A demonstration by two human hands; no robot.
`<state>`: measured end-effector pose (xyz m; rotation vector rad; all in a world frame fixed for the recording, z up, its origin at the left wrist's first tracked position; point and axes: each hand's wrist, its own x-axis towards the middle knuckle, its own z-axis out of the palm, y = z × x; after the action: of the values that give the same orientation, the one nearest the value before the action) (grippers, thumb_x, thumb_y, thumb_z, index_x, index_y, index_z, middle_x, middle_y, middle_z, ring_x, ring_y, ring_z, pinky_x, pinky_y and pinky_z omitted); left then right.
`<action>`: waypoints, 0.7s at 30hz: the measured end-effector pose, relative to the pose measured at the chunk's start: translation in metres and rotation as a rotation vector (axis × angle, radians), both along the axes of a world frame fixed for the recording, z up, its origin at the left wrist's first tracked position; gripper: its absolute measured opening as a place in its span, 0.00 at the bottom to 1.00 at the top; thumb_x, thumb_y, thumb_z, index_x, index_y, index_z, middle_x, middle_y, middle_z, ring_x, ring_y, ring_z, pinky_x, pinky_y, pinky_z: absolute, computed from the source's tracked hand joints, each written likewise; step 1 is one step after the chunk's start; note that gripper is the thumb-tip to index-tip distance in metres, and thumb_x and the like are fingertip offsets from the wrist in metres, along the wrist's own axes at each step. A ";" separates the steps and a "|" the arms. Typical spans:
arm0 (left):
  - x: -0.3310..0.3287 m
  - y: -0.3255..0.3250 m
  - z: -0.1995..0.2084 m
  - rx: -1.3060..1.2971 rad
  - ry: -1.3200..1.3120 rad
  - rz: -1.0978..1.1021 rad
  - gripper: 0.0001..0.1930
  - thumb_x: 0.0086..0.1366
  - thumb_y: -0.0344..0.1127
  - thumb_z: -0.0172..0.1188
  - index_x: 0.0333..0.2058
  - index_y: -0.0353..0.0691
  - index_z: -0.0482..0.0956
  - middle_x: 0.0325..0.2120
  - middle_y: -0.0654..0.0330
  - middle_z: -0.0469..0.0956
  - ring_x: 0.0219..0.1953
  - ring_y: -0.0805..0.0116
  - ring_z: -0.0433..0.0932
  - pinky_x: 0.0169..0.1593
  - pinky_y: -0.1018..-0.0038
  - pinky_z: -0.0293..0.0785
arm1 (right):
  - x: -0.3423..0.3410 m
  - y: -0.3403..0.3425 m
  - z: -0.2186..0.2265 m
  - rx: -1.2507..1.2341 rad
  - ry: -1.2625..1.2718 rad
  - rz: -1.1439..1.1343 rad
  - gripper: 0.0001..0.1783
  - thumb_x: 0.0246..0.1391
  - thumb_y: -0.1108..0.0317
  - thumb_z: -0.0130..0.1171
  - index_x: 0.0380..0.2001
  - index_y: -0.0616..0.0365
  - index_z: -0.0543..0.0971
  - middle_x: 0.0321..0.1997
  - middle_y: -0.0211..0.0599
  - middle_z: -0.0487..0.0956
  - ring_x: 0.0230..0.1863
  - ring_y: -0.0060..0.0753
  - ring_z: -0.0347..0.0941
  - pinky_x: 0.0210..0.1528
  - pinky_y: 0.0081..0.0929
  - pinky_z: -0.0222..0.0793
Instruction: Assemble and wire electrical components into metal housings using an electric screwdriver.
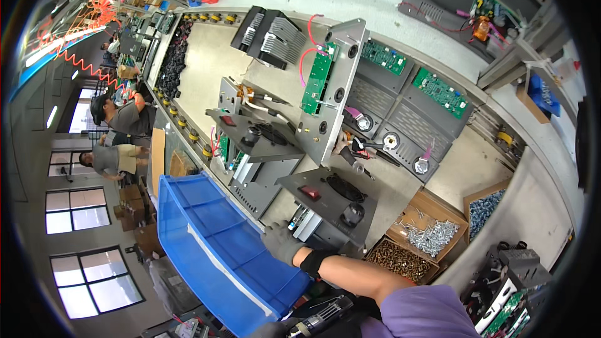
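Observation:
My right hand [282, 241], in a grey glove with a black wristband, reaches in from the lower right. Its curled fingers grip the left edge of a dark grey metal housing [338, 203], beside a silver part. The housing carries a red switch, a coiled black cable and a round black knob. At the bottom edge, a small part of my left hand [268, 330] shows in a grey glove, fingers hidden. Next to it is a black and silver handheld tool [322, 316]; I cannot tell whether the hand holds it.
A blue plastic bin [213, 231] stands left of the housing. Beyond are similar housings [256, 134], an upright metal panel [344, 75] with a green circuit board, and finned heatsinks [285, 37]. Screw boxes [432, 228] lie right. Other people [128, 112] stand far left.

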<state>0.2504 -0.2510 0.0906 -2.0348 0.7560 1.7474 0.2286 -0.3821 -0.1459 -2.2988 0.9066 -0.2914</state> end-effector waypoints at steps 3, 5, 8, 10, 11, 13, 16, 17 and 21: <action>-0.009 -0.022 -0.011 0.056 0.011 -0.050 0.35 0.53 0.44 0.66 0.59 0.43 0.66 0.42 0.53 0.77 0.46 0.65 0.74 0.50 0.70 0.68 | 0.000 0.014 -0.020 0.034 -0.012 0.011 0.11 0.48 0.68 0.52 0.36 0.50 0.79 0.40 0.33 0.73 0.48 0.37 0.66 0.50 0.44 0.60; -0.014 -0.034 -0.020 0.087 0.030 -0.077 0.35 0.53 0.45 0.65 0.59 0.44 0.65 0.42 0.53 0.77 0.46 0.64 0.74 0.50 0.70 0.68 | -0.003 0.021 -0.027 -0.042 -0.026 0.054 0.11 0.49 0.68 0.52 0.36 0.51 0.79 0.40 0.33 0.73 0.47 0.37 0.66 0.49 0.44 0.60; -0.018 -0.052 -0.028 0.119 0.052 -0.119 0.35 0.54 0.46 0.65 0.59 0.44 0.65 0.42 0.52 0.77 0.46 0.63 0.74 0.50 0.69 0.68 | -0.012 0.027 -0.030 0.009 -0.070 0.079 0.11 0.49 0.67 0.52 0.37 0.51 0.79 0.40 0.34 0.74 0.47 0.36 0.67 0.49 0.43 0.61; -0.019 -0.063 -0.032 0.132 0.064 -0.140 0.35 0.54 0.47 0.64 0.59 0.44 0.64 0.42 0.52 0.77 0.46 0.62 0.75 0.49 0.69 0.68 | -0.017 0.029 -0.030 0.038 -0.094 0.096 0.11 0.50 0.67 0.51 0.37 0.52 0.79 0.41 0.34 0.74 0.46 0.36 0.67 0.49 0.42 0.61; -0.022 -0.066 -0.033 0.136 0.072 -0.158 0.35 0.55 0.48 0.64 0.59 0.44 0.64 0.42 0.52 0.77 0.46 0.61 0.75 0.49 0.69 0.68 | -0.020 0.030 -0.029 0.049 -0.106 0.106 0.11 0.50 0.67 0.51 0.37 0.52 0.79 0.41 0.34 0.74 0.46 0.36 0.67 0.49 0.42 0.61; -0.024 -0.072 -0.035 0.144 0.088 -0.185 0.35 0.55 0.49 0.63 0.60 0.45 0.64 0.42 0.51 0.77 0.45 0.60 0.75 0.49 0.68 0.68 | -0.024 0.032 -0.028 0.078 -0.129 0.121 0.12 0.51 0.66 0.51 0.38 0.52 0.78 0.41 0.34 0.74 0.46 0.36 0.67 0.49 0.41 0.61; -0.026 -0.078 -0.038 0.156 0.112 -0.222 0.35 0.56 0.50 0.62 0.60 0.45 0.63 0.42 0.51 0.77 0.45 0.59 0.75 0.49 0.68 0.68 | -0.029 0.034 -0.027 0.133 -0.166 0.145 0.12 0.52 0.66 0.51 0.39 0.53 0.78 0.41 0.35 0.74 0.46 0.36 0.68 0.49 0.41 0.62; -0.028 -0.080 -0.039 0.161 0.119 -0.236 0.35 0.56 0.51 0.62 0.60 0.45 0.63 0.41 0.51 0.77 0.45 0.59 0.75 0.49 0.68 0.68 | -0.031 0.035 -0.026 0.152 -0.177 0.153 0.12 0.52 0.65 0.51 0.39 0.53 0.78 0.41 0.35 0.74 0.45 0.35 0.68 0.48 0.40 0.62; -0.033 -0.087 -0.044 0.182 0.165 -0.315 0.35 0.57 0.53 0.61 0.60 0.46 0.62 0.41 0.50 0.77 0.45 0.57 0.76 0.48 0.67 0.69 | -0.038 0.039 -0.025 0.240 -0.235 0.184 0.13 0.53 0.64 0.50 0.40 0.54 0.78 0.41 0.35 0.74 0.45 0.35 0.69 0.48 0.39 0.63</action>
<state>0.2171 -0.3377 0.0464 -1.5728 0.8773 1.7417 0.1906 -0.3432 -0.1714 -2.0573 0.5750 -0.3446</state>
